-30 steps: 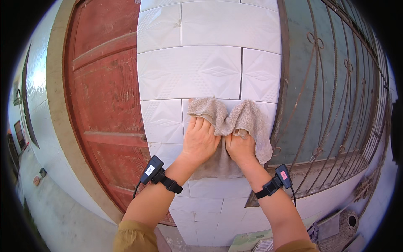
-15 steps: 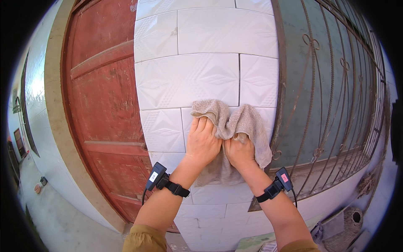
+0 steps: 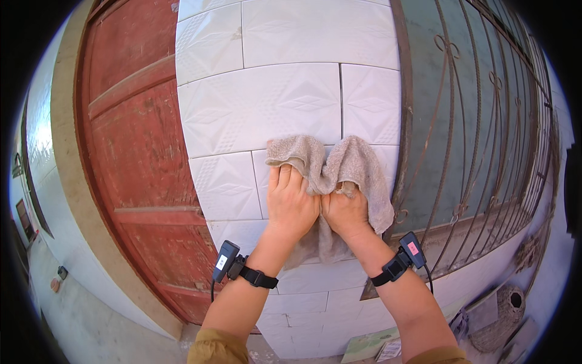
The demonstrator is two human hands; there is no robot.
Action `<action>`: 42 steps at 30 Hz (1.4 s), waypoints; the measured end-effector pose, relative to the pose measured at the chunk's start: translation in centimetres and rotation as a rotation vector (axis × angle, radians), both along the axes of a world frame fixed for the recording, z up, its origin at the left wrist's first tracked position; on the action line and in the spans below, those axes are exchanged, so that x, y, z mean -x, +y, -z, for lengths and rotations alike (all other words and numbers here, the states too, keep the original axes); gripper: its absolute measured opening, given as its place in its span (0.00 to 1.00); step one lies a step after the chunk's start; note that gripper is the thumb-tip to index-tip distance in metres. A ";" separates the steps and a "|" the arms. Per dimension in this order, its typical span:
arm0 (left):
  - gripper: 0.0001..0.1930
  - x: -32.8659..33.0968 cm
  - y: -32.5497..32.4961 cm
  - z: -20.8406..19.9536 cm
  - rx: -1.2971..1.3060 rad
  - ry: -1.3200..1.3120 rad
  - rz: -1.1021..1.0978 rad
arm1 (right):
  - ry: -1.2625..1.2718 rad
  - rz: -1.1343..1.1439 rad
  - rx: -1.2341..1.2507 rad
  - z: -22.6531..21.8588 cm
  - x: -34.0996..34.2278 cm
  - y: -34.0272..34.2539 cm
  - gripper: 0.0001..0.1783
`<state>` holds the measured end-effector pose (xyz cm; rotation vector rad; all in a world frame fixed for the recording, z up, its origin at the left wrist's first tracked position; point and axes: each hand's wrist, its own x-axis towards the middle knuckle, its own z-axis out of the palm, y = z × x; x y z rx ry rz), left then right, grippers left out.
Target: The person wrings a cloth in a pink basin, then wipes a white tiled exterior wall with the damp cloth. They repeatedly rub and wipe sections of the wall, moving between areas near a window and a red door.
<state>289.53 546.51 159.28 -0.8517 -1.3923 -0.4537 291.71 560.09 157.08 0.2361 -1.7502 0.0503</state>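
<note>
A damp-looking greyish-beige towel lies bunched against the white tiled wall, its lower end hanging behind my wrists. My left hand presses the towel to the tiles, its fingertips tucked under the upper left fold. Close beside it, my right hand is closed on the towel's middle, with its fingers mostly covered by the cloth. The two hands touch or nearly touch at the thumbs. Each wrist wears a black strap with a small dark device.
Left of the tiles is a worn red wooden door in a pale frame. On the right, a window has rusty metal bars and a sill. Below it stand a woven basket and flat panels at the wall's foot.
Both hands and the towel keep nearly the same pose, the towel sitting slightly further left and up in view. The view has shifted a little, with wall and door appearing further left.
</note>
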 end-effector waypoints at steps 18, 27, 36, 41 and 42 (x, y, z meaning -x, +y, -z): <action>0.24 -1.0 -1.0 0.5 0.032 -0.003 -0.080 | -0.043 -0.108 0.084 0.2 0.2 0.1 0.33; 0.23 -0.9 -1.0 -1.0 -0.014 0.052 -0.072 | -0.013 -0.075 0.053 0.0 -0.2 -0.1 0.33; 0.21 -0.9 -0.6 -1.0 -0.050 0.073 -0.024 | 0.033 -0.105 0.067 0.0 -0.3 -0.1 0.30; 0.21 -1.4 -1.0 -1.0 -0.039 0.125 -0.015 | -0.023 -0.061 0.082 0.2 -0.2 -0.2 0.30; 0.21 -1.6 -1.1 -1.1 -0.016 0.092 -0.031 | -0.093 -0.079 0.124 0.2 -0.2 -0.1 0.30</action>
